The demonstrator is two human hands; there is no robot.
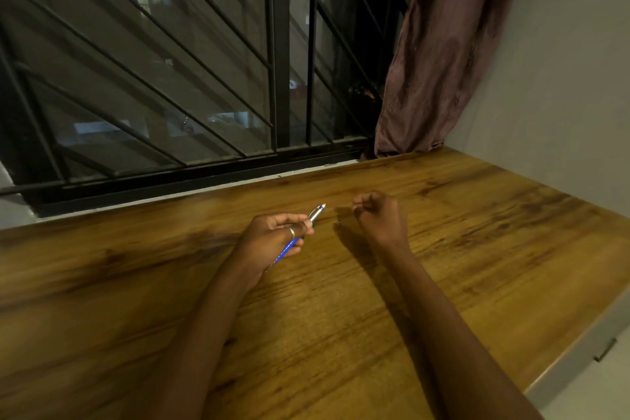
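Left hand low over wooden table, fingers wrapped round blue pen — silver tip aimed toward window. Just right, tiny dark speck on tabletop. Right hand curled, fingertips together — contents, cannot tell.

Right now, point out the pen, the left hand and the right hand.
pen [315, 215]: head view, silver barrel.
left hand [269, 237]: head view, middle of hand.
right hand [383, 216]: head view, back of hand.

Wooden table; barred window — curtain
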